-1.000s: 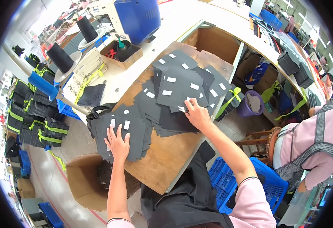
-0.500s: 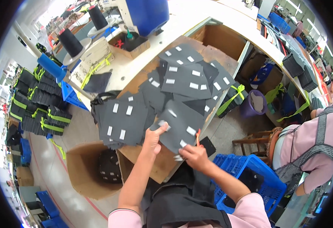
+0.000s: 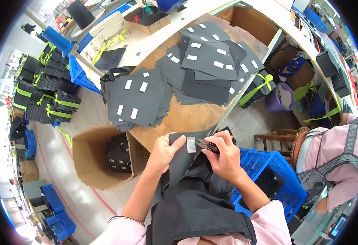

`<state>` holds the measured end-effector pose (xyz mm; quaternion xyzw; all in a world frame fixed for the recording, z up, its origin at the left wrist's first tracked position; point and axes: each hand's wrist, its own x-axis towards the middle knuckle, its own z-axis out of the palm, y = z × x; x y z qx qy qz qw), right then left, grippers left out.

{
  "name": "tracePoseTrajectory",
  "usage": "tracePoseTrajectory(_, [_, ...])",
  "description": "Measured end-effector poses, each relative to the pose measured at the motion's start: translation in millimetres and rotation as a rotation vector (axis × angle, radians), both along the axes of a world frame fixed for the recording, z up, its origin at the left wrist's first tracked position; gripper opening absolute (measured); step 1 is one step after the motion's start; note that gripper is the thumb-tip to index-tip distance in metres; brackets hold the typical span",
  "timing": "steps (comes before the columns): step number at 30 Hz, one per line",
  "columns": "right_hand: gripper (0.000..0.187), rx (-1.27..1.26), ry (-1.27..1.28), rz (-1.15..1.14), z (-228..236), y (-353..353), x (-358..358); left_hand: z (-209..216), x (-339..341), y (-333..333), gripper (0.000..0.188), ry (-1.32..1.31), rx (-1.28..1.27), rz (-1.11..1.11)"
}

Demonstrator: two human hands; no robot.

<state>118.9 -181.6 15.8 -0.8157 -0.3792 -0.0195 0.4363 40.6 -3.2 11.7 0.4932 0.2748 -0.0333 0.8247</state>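
Note:
My left hand [image 3: 165,152] grips a black fabric piece [image 3: 182,161] with a white label patch on it, held just off the near edge of the wooden table [image 3: 187,116]. Touching the same piece from the right, my right hand [image 3: 225,154] holds small thread snips [image 3: 206,145] at the patch. Two heaps of similar black pieces lie on the table: one at the left [image 3: 136,100], a larger one farther back [image 3: 207,65].
An open cardboard box [image 3: 101,157] with black pieces stands on the floor at the left. A blue crate [image 3: 269,175] sits at my right. Bundles tied with yellow-green straps [image 3: 44,90] are stacked at far left. Another person in pink [image 3: 334,163] sits at the right.
My hands have pulled one black piece off the table toward me and now hold it close over my lap. The right hand has brought the snips to the white patch.

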Motion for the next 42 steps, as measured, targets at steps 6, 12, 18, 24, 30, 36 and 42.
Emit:
tracePoseTrajectory(6, [0.028,-0.044,0.02,0.096,5,-3,3,7,-3,-6,0.021,-0.006,0.113,-0.04])
tracePoseTrajectory(12, [0.027,-0.018,-0.073,0.137,4,0,4,14,-5,-7,0.017,0.016,0.149,-0.052])
tracePoseTrajectory(18, [0.029,-0.001,-0.213,0.145,0,-1,0,16,-7,-6,0.017,0.042,0.17,-0.055])
tracePoseTrajectory(24, [0.03,0.009,-0.194,0.173,4,-3,3,13,-12,-2,0.017,0.043,0.173,-0.097])
tracePoseTrajectory(30, [0.03,0.004,-0.192,0.227,4,-3,9,20,-9,-3,0.016,0.041,0.204,-0.11])
tracePoseTrajectory(36, [0.031,-0.01,-0.243,0.255,2,-6,8,18,-13,-1,0.017,0.05,0.245,-0.159])
tracePoseTrajectory(42, [0.029,0.111,0.192,0.015,1,-9,6,18,-17,-3,0.013,-0.016,0.288,-0.176])
